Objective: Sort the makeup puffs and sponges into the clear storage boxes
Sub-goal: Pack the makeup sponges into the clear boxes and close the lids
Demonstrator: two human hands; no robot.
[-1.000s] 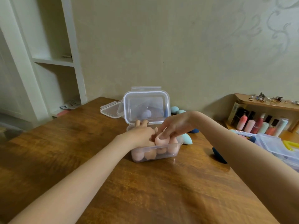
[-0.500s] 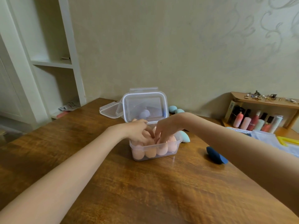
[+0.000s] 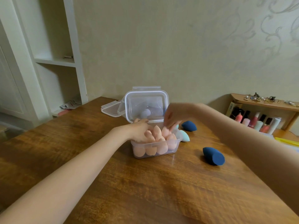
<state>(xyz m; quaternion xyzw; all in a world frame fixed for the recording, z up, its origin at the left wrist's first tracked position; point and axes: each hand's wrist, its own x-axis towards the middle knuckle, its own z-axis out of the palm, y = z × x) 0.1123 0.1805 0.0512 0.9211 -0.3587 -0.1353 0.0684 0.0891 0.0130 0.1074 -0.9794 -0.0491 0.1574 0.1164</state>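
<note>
A clear storage box (image 3: 155, 145) stands on the wooden table, its hinged lid (image 3: 146, 107) raised behind it. Several peach sponges (image 3: 159, 143) stand packed inside. My left hand (image 3: 140, 130) rests on the sponges at the box's left side, fingers spread over them. My right hand (image 3: 174, 118) hovers over the right side and pinches the tip of one peach sponge (image 3: 165, 130). Two dark blue sponges lie on the table, one at the right (image 3: 213, 156) and one farther back (image 3: 189, 126). A light teal sponge (image 3: 184, 135) lies against the box's right wall.
A second clear box lid (image 3: 110, 109) lies flat behind, left of the open box. A wooden rack (image 3: 262, 105) with cosmetic bottles (image 3: 257, 122) stands at the right. Another clear container edge with a yellow part (image 3: 286, 141) shows at far right. White shelves (image 3: 55, 60) stand at the left.
My right hand has lifted up and to the right, now pinching one sponge's tip. My left hand stays on the sponges. The view has shifted, showing a second dark blue sponge.
</note>
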